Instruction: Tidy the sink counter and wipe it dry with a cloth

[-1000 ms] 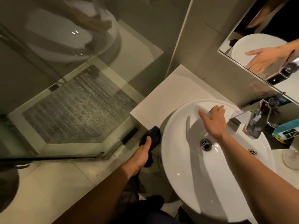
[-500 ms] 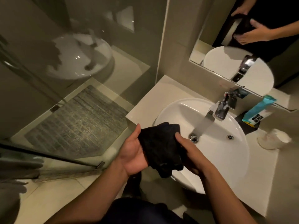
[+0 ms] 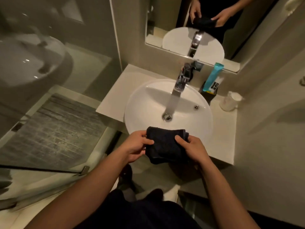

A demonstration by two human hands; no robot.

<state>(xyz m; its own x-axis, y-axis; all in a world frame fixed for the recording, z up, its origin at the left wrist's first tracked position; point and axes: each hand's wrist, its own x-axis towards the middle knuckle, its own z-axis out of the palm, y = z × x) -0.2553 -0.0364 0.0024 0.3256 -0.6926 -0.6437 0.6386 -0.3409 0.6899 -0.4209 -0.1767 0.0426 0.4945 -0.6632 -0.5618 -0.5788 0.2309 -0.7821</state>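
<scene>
Evidently you held the dark cloth (image 3: 166,144) folded between your left hand (image 3: 135,146) and right hand (image 3: 193,149), both pinching it, at the basin's (image 3: 148,103) 6 o'clock rim, probably squaring a wiping pad for the bench (image 3: 113,100).

cloth (image 3: 165,145) now folded flatter, centred before basin (image 3: 148,103)

One cloth (image 3: 166,144), two hands, one basin (image 3: 145,103).
</scene>
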